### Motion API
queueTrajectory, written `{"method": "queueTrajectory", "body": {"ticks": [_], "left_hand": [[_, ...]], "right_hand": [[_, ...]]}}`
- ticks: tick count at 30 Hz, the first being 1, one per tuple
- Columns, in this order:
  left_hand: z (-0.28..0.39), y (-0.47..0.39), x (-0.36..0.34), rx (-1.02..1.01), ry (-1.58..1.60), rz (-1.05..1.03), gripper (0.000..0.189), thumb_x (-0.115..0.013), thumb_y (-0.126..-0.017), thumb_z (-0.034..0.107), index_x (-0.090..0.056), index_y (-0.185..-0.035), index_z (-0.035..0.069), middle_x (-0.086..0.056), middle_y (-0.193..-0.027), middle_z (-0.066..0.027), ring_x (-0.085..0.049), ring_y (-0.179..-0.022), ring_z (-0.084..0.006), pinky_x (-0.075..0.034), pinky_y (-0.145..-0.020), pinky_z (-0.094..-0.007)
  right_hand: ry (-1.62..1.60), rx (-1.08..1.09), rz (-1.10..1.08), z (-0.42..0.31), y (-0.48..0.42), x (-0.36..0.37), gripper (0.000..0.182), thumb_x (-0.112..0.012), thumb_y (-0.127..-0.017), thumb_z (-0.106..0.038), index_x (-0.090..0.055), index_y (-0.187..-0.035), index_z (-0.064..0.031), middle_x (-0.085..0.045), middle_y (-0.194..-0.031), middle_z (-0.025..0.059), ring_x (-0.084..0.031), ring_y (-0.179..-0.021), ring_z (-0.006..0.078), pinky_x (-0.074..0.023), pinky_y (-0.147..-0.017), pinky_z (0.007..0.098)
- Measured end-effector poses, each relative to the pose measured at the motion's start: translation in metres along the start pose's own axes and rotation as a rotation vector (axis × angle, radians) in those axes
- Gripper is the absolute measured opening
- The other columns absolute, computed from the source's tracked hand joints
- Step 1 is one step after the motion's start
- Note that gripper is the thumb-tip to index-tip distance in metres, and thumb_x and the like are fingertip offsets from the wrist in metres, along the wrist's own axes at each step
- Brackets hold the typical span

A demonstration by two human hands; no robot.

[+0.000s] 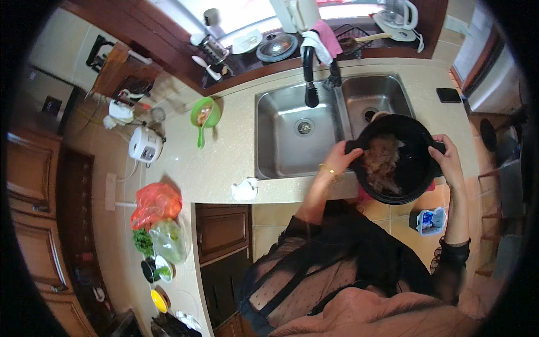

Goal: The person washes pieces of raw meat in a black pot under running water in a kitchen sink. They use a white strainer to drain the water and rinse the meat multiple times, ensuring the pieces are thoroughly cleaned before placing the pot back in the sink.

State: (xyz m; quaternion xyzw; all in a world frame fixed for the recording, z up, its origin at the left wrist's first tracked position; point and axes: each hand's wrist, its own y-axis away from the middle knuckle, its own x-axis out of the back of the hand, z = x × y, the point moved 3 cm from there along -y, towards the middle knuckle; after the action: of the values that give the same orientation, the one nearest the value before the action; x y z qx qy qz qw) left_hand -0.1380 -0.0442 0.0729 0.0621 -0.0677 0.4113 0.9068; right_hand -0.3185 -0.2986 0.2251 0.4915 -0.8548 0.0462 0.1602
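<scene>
A black two-handled pot (414,168) is held up between my hands at the right, over the counter's front edge and partly over the small sink basin (358,99). My left hand (342,156) grips its left handle, and my right hand (448,158) grips the right one. Inside, brownish pieces of food (381,162), perhaps meat, lie along the left side. The pot's mouth faces me, and its dark interior looks wet. To its left is the large stainless steel sink basin (290,145), with a black faucet (310,80) above it.
A green ladle-shaped container (210,110) holds food on the left counter. Behind it stands a white rice cooker (145,144). Red (156,204) and clear (168,242) plastic bags line the left counter. A crumpled white cloth or tissue (245,188) lies by the sink; a dark flat object (448,95) sits right.
</scene>
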Motion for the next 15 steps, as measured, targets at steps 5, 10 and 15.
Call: {"method": "queueTrajectory", "body": {"ticks": [5, 10, 15], "left_hand": [[0.068, 0.079, 0.103, 0.093, -0.020, 0.205, 0.034, -0.064, -0.084, 0.030, -0.061, -0.093, -0.003, -0.065, -0.083, -0.0059, -0.056, -0.074, -0.0112, -0.047, -0.069, -0.0278], [0.070, 0.113, 0.210, 0.138, 0.095, 0.347, 0.024, -0.060, -0.088, 0.024, -0.062, -0.088, 0.000, -0.062, -0.076, 0.0020, -0.053, -0.065, -0.0043, -0.043, -0.058, -0.0202], [0.059, 0.095, 0.283, 0.118, -0.072, 0.362, 0.022, -0.062, -0.086, 0.021, -0.060, -0.085, -0.001, -0.061, -0.074, -0.0005, -0.053, -0.062, -0.0057, -0.045, -0.055, -0.0214]], "right_hand": [[-0.102, 0.103, -0.285, -0.012, -0.036, -0.078, 0.032, -0.066, -0.079, -0.015, -0.056, -0.106, -0.0013, -0.058, -0.098, 0.0059, -0.052, -0.094, 0.0130, -0.0416, -0.082, 0.0259], [-0.196, 0.091, -0.423, -0.022, -0.062, -0.191, 0.036, -0.066, -0.080, -0.020, -0.055, -0.109, -0.0017, -0.058, -0.098, 0.0064, -0.053, -0.094, 0.0135, -0.0420, -0.082, 0.0269], [-0.283, 0.142, -0.577, -0.001, -0.102, -0.287, 0.034, -0.062, -0.082, -0.020, -0.055, -0.110, -0.0028, -0.058, -0.101, 0.0079, -0.054, -0.096, 0.0144, -0.0433, -0.081, 0.0286]]}}
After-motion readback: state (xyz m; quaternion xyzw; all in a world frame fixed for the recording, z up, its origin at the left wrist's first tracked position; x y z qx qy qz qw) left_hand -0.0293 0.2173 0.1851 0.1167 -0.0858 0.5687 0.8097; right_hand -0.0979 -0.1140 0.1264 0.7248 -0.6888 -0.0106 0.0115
